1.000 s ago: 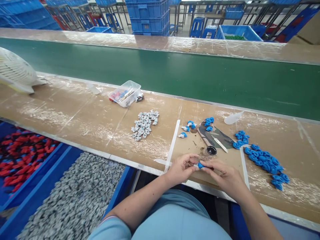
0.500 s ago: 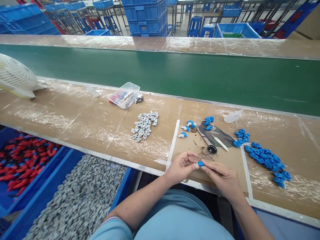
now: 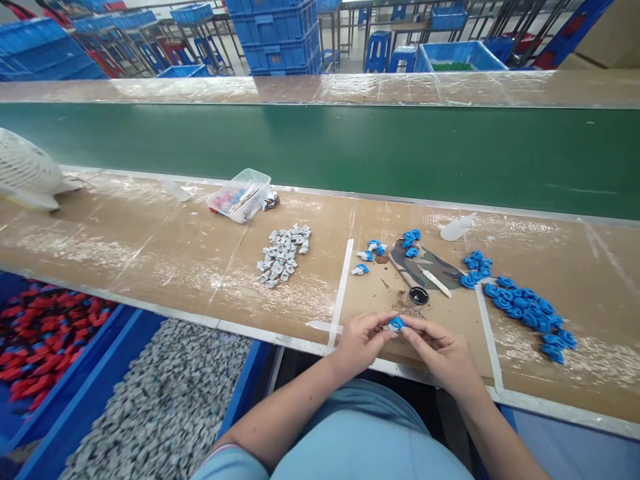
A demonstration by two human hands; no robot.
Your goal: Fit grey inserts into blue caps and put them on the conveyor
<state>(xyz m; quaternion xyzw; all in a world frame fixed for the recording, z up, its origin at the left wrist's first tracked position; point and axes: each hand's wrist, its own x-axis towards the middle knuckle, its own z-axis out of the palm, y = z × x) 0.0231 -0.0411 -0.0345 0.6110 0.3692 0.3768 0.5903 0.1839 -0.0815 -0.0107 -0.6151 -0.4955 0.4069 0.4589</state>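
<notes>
blue plastic is what both hands meet on: a small blue clip [image 3: 397, 323] sits pinched between the fingertips of the left hand [image 3: 361, 343] and the right hand [image 3: 443, 353], held just above the near edge of the brown workbench [image 3: 150, 247]. both hands are closed on the clip, thumbs and forefingers pressed to it from either side, the other fingers curled loosely. whether a second, paler part is in the grip too is hard to tell, though a bit of white shows at the clip's left side

just beyond the hands a small black round cap [image 3: 419, 295] lies on the bench, and past it a camouflage-patterned cloth [image 3: 425, 263] with a white stick [image 3: 434, 282] lying across it. a few blue clips rest on the far end of the cloth. to the left of the cloth are some blue-and-white pieces [image 3: 367, 257]. to the right, a long pile of blue clips [image 3: 525, 310] trails toward the bench edge. a clear plastic nozzle [image 3: 457, 228] lies near the belt

further left sits a heap of grey pieces [image 3: 283, 255], then a clear tub [image 3: 240, 195] of mixed bits, and a white fan [image 3: 25, 170] at the far left. a green conveyor belt [image 3: 350, 150] runs behind the bench. below the bench, bins hold grey parts [image 3: 150, 400] and red parts [image 3: 40, 333]
</notes>
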